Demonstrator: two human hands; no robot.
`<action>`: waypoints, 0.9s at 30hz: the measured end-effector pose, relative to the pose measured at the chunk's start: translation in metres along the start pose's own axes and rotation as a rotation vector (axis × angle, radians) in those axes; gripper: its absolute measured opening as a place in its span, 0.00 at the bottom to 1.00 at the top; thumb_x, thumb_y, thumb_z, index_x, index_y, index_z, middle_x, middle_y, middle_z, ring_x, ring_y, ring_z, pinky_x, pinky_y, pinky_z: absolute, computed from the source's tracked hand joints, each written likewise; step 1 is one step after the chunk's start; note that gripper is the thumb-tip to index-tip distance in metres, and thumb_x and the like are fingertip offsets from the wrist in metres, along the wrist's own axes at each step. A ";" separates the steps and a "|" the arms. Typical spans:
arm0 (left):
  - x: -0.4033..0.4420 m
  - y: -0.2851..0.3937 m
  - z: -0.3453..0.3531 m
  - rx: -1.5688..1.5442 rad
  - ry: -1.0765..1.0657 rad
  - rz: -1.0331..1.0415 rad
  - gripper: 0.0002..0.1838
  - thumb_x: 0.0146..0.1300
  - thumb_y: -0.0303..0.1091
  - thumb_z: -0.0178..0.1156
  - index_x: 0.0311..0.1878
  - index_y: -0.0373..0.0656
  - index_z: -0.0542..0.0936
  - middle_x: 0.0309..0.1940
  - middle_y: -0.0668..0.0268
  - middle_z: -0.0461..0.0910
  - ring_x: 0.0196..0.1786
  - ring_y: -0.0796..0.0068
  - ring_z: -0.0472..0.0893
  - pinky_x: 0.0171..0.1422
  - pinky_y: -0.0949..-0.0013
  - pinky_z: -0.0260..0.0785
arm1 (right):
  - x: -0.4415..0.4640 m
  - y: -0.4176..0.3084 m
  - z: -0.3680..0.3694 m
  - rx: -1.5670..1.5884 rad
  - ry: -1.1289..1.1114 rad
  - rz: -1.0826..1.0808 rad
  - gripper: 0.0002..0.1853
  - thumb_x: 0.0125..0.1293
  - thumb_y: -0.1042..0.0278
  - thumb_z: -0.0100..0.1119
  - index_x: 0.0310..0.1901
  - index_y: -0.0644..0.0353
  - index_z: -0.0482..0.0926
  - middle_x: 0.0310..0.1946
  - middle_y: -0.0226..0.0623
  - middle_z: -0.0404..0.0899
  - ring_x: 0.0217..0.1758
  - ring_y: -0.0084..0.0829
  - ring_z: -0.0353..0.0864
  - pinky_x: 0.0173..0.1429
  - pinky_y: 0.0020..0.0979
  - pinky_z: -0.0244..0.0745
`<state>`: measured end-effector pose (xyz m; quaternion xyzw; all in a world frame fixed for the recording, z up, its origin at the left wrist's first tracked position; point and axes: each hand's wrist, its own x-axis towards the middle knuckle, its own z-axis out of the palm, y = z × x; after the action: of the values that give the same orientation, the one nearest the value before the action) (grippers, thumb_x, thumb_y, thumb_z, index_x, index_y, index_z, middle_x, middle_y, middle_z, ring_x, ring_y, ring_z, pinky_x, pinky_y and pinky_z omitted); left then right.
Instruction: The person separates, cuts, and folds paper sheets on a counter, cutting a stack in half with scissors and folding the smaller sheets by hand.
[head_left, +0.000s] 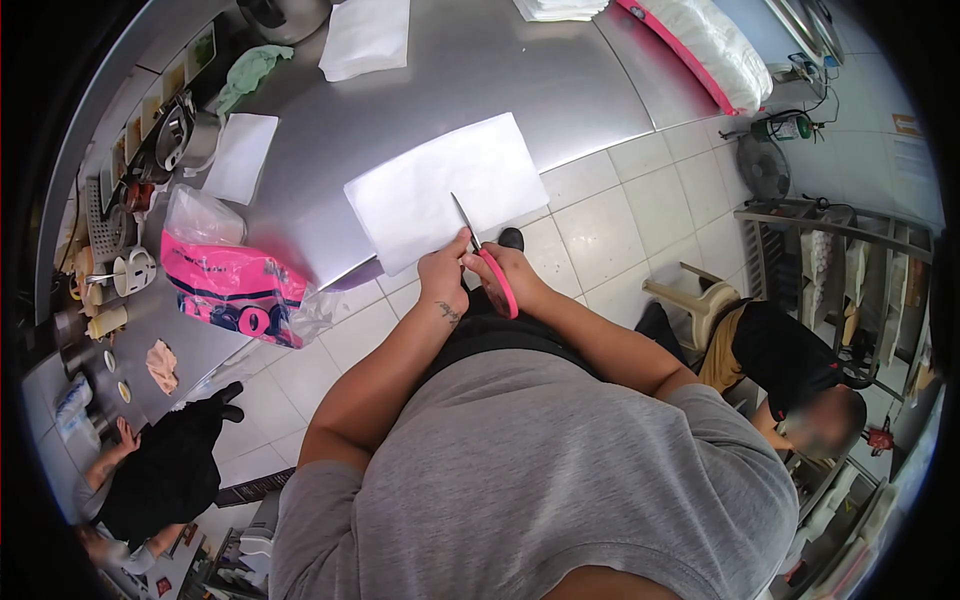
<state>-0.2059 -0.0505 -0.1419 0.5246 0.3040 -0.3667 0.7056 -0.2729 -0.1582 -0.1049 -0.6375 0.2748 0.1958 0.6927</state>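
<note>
A white sheet of paper (440,185) lies at the front edge of the steel table, its near side reaching past that edge. My left hand (443,276) is closed at the near edge of the paper, thumb on top; its other fingers are mostly hidden. Just beside it, my right hand (512,268) grips scissors (497,283) by their pink handles. The scissor blades point away from me over the paper and look nearly closed. Both hands are close together in front of my waist.
A pink plastic pack (235,290) sits on the table to the left. More white paper (367,38) lies farther back, near a green cloth (252,72). A pink-and-white bag (705,50) rests at far right. One person (160,465) stands left; another (780,360) is by a chair (695,300).
</note>
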 end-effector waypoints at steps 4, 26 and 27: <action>-0.002 0.004 0.001 0.007 0.002 -0.022 0.07 0.60 0.37 0.66 0.36 0.46 0.80 0.28 0.73 0.75 0.34 0.79 0.72 0.42 0.69 0.62 | 0.002 -0.002 0.001 -0.029 0.011 0.011 0.23 0.69 0.47 0.54 0.31 0.64 0.70 0.12 0.29 0.66 0.09 0.22 0.66 0.13 0.26 0.61; -0.041 0.196 0.019 0.927 -0.529 0.509 0.39 0.53 0.31 0.70 0.69 0.43 0.65 0.50 0.63 0.80 0.44 0.74 0.78 0.55 0.73 0.68 | -0.067 -0.079 -0.054 -0.230 -0.273 -0.078 0.23 0.59 0.52 0.63 0.48 0.63 0.77 0.22 0.28 0.71 0.23 0.20 0.70 0.27 0.24 0.67; -0.057 0.198 0.028 0.872 -0.652 0.586 0.38 0.52 0.28 0.69 0.68 0.44 0.67 0.49 0.64 0.81 0.44 0.75 0.78 0.55 0.73 0.68 | -0.073 -0.083 -0.057 -0.220 -0.254 -0.130 0.24 0.59 0.52 0.63 0.48 0.63 0.77 0.22 0.28 0.71 0.23 0.19 0.70 0.27 0.24 0.67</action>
<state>-0.0706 -0.0306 0.0142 0.6873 -0.2620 -0.3896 0.5542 -0.2851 -0.2177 0.0036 -0.6961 0.1204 0.2583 0.6590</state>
